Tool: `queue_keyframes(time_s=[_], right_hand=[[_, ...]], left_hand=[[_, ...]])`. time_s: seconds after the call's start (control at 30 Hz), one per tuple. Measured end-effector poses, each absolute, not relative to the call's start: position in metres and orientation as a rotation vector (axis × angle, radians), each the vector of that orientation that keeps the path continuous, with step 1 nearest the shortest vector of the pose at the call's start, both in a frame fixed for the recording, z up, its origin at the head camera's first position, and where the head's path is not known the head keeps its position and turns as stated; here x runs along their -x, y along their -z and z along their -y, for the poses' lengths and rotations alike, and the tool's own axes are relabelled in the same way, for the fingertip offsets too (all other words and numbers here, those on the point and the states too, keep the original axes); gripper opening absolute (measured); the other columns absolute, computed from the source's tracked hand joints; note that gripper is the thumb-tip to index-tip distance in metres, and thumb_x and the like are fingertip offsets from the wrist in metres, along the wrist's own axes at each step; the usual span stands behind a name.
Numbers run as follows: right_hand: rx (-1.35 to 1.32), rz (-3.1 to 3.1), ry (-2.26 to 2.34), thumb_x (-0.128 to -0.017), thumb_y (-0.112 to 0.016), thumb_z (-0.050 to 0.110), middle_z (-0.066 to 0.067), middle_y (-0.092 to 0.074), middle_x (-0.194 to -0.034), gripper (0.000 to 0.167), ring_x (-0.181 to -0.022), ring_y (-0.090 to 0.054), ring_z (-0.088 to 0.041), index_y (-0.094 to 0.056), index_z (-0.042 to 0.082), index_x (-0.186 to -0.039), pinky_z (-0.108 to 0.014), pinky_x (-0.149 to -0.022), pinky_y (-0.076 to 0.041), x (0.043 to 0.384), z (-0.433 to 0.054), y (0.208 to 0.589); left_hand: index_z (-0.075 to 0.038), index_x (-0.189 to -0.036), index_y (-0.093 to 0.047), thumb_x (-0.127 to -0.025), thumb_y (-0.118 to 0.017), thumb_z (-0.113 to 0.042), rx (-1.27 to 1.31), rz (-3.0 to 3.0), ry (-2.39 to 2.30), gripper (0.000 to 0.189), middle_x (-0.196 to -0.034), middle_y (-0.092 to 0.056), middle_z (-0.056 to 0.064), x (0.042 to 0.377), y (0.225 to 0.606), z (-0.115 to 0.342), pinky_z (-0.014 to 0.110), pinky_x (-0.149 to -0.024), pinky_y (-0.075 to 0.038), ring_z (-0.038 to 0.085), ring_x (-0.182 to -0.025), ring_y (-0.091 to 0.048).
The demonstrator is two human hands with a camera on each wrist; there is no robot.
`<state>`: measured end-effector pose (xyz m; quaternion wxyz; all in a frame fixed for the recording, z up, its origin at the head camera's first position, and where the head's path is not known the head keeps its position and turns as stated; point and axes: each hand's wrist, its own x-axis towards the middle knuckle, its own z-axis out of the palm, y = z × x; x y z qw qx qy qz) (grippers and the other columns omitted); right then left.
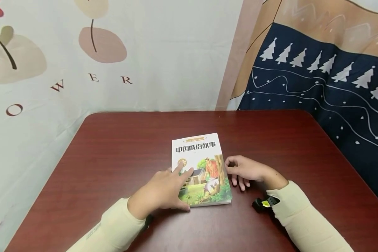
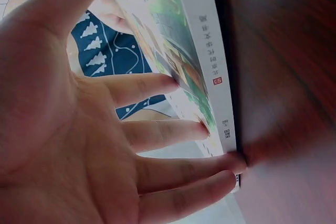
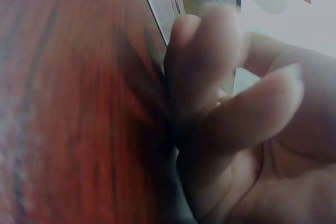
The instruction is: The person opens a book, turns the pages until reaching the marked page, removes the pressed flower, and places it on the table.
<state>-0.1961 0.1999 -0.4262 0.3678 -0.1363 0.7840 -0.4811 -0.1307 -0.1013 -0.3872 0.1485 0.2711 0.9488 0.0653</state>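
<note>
Red-brown table; centre frame, a white book, black title, painted scene; left hand spread flat across it; right hand curled at its edge, grip unclear.

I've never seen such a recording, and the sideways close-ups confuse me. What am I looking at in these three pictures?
There is no robot here, just a person's left hand and right hand. The wide picture comes from a camera worn on the head, looking forward and down; each close-up comes from a camera on one wrist. A book lies face up on a dark red table. The left hand rests outstretched fingers on it. The right hand is at its right edge; whether it grips the book, I can't tell.
</note>
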Motion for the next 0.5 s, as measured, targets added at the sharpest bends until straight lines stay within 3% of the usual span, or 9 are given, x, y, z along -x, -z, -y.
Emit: queue_keyframes(time_s=[0.2, 0.5], right_hand=[[0.342, -2.010, 1.256, -0.102, -0.057, 0.024, -0.010, -0.064, -0.061, 0.024, -0.040, -0.063, -0.018, -0.051, 0.001, -0.108, -0.025, -0.036, -0.045, 0.2003, -0.2017, 0.4331], [0.301, -2.022, 1.282, -0.100, -0.060, 0.022, -0.008, -0.064, -0.059, 0.029, -0.040, -0.062, -0.017, -0.045, 0.000, -0.112, -0.026, -0.036, -0.046, 0.2024, -0.2029, 0.4371]], left_hand=[[-0.020, -0.156, -0.037, -0.071, -0.082, -0.062, -0.773, -2.722, -0.214, 0.105, -0.162, -0.031, 0.016, 0.1316, 0.3892, 0.1013, 0.059, -0.099, -0.049, 0.052, -0.130, -0.050], [-0.017, -0.153, -0.041, -0.079, -0.080, -0.050, -0.798, -2.752, -0.261, 0.090, -0.159, -0.038, 0.017, 0.1361, 0.3899, 0.1009, 0.061, -0.100, -0.048, 0.051, -0.133, -0.048]])
